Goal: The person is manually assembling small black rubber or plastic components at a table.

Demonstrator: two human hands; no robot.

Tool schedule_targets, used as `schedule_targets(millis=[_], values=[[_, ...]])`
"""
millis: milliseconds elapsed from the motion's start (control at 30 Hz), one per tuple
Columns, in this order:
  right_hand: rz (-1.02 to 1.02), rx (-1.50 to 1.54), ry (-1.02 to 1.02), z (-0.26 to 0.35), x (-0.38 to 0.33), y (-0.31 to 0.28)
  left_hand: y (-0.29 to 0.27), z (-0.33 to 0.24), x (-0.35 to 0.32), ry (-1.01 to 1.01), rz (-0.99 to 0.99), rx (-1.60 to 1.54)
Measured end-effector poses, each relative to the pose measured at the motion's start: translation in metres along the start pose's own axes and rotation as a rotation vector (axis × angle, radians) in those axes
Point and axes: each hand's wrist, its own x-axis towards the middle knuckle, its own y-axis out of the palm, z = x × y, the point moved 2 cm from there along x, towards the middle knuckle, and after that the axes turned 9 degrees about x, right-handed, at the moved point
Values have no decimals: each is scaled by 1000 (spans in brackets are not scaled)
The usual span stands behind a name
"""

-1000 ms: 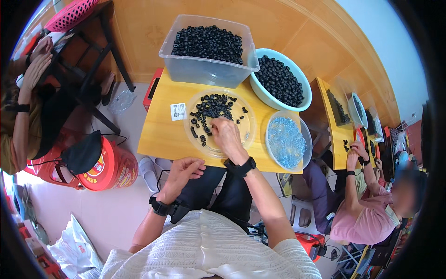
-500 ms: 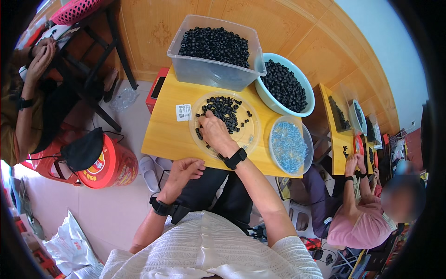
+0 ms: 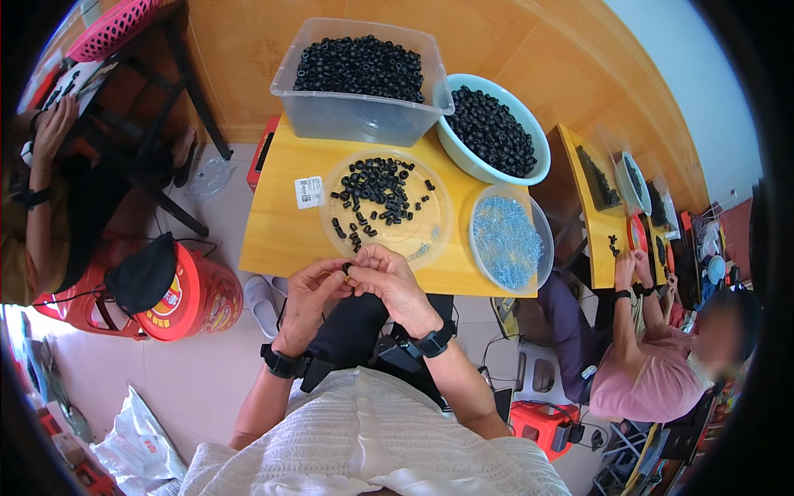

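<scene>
My hands have come together just off the near edge of the yellow table [image 3: 277, 248]. Both my left hand [image 3: 310, 293] and my right hand [image 3: 392, 287] pinch a small black ring-shaped part [image 3: 346, 268] between their fingertips; the fingers cover most of it. Beyond them, a round clear plastic lid [image 3: 436, 186] lies flat, bearing loose small black parts [image 3: 376, 186] and a few tiny pale-blue pieces [image 3: 424, 250]. To its right stands a clear bowl [image 3: 542, 266] full of tiny blue and whitish pieces [image 3: 504, 240].
At the back stand a clear bin [image 3: 356, 120] and a light-blue basin [image 3: 471, 163], both full of black parts. A white label [image 3: 309, 193] lies left of the lid. Red buckets [image 3: 203, 289] stand at left. A person in pink [image 3: 645, 372] works at right, another person's hand [image 3: 54, 128] shows at left.
My right hand has drawn back from the black parts on the lid to meet my left hand, which rose slightly. A black part is now between their fingertips. The view has shifted slightly.
</scene>
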Motion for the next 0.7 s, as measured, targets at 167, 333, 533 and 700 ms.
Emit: schedule_targets(millis=[167, 333, 533, 700], values=[[-45, -95, -18, -3, -15, 0, 0, 4, -3, -40, 41, -37], [-348, -1027, -542, 28, -3, -36, -3, -2, -5, -31, -27, -98], [-619, -1799, -583, 68, 14, -74, -4, 5, -3, -41, 16, -66], [-602, -1823, -581, 56, 20, -83, -5, 5, -7, -47, -8, -95]])
